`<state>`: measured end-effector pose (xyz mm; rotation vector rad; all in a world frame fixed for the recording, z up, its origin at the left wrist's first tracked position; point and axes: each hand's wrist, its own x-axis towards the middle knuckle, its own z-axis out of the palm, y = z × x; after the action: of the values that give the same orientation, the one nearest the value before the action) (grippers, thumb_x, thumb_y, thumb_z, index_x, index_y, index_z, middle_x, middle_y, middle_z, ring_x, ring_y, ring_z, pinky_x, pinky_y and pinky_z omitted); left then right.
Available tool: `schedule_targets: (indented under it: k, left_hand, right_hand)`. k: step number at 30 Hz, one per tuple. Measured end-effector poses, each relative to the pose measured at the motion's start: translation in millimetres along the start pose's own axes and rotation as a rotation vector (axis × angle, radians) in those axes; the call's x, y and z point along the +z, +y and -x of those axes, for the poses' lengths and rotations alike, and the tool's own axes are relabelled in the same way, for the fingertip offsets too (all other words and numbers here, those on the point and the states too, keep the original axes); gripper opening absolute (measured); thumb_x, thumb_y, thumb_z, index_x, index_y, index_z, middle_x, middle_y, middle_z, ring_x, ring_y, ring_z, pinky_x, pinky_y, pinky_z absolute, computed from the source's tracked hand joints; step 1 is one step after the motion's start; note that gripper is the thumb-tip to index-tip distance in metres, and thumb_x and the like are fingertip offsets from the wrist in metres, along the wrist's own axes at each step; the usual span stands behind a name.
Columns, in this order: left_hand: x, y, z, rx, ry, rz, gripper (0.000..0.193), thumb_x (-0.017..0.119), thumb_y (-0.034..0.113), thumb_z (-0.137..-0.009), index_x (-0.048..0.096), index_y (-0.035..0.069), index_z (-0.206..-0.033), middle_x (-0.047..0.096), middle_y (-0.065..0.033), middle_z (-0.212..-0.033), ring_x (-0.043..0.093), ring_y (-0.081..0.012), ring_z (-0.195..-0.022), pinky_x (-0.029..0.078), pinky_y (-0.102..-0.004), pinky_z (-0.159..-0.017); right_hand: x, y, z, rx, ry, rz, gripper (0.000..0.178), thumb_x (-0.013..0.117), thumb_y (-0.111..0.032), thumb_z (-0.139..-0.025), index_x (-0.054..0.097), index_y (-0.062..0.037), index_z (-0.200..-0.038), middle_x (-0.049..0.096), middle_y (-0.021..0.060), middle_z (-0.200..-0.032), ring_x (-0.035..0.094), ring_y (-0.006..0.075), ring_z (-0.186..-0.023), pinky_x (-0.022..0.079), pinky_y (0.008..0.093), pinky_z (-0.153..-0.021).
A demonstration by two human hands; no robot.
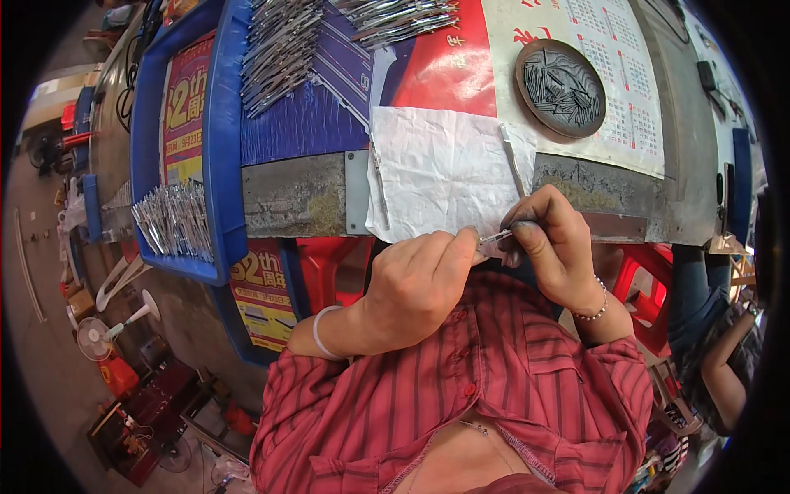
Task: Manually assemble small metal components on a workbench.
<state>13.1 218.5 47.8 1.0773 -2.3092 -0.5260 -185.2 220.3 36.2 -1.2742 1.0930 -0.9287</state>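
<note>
A slim silver metal piece [496,236] spans the gap between my two hands, just past the table's near edge. My left hand [421,284] is closed round one end, its fingers curled over and hiding much of the piece. The fingertips of my right hand [553,239], dark with grime, pinch the other end. Beneath and beyond the hands lies a crumpled white sheet [448,156]. A thin metal strip [379,185] rests along the sheet's left side, and a narrow pale strip [515,156] lies near its right edge.
A round brown dish [600,111] of short dark metal rods stands at the far right. Slim silver metal pieces are heaped in a pile [280,53] and another pile [403,20]. A blue crate [228,148] at left holds an upright bundle [174,221]. Red stools [646,288] flank me.
</note>
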Motion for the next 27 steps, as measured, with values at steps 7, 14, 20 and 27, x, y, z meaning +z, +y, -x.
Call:
schedule_targets:
  k: [7, 14, 20, 27]
  left_hand:
    - [-3, -1, -7, -0.047, -0.063, 0.049, 0.029, 0.071, 0.005, -0.072, 0.06, -0.001, -0.098, 0.056, -0.0098, -0.068, 0.055, -0.0253, -0.054, 0.043, -0.0337, -0.048]
    - [-17, -8, -28, -0.103, -0.188, 0.154, 0.024, 0.07, 0.003, -0.075, 0.059, 0.0, -0.097, 0.058, -0.0121, -0.072, 0.059, -0.028, -0.061, 0.046, -0.0351, -0.052]
    - [-66, -73, -137, -0.22, 0.009, 0.226, 0.016, 0.052, 0.005, -0.088, 0.058, -0.001, -0.102, 0.06, -0.0071, -0.069, 0.055, -0.0113, -0.056, 0.044, -0.0238, -0.052]
    - [-39, -247, -314, 0.168, 0.235, -0.323, 0.013, 0.062, 0.014, -0.08, 0.068, 0.008, -0.09, 0.062, -0.0128, -0.086, 0.061, -0.0324, -0.083, 0.048, -0.0418, -0.073]
  right_hand:
    - [-2, 5, -3, 0.079, -0.008, -0.147, 0.009, 0.049, -0.005, -0.094, 0.047, 0.0009, -0.087, 0.058, 0.0051, -0.07, 0.054, 0.0069, -0.056, 0.044, 0.0207, -0.052]
    - [-15, 6, -14, 0.056, -0.026, -0.124, 0.007, 0.047, -0.005, -0.095, 0.049, 0.0015, -0.093, 0.059, 0.005, -0.075, 0.056, 0.0074, -0.063, 0.046, 0.021, -0.056]
    - [-41, 15, -6, -0.094, 0.33, 0.026, 0.012, 0.051, -0.005, -0.091, 0.052, 0.0029, -0.1, 0.061, 0.0077, -0.083, 0.058, 0.01, -0.069, 0.048, 0.0228, -0.063]
    - [-48, 39, 9, -0.313, 0.497, 0.415, 0.012, 0.059, 0.005, -0.079, 0.054, -0.0008, -0.088, 0.057, 0.0128, -0.074, 0.054, 0.0229, -0.058, 0.043, 0.0296, -0.053]
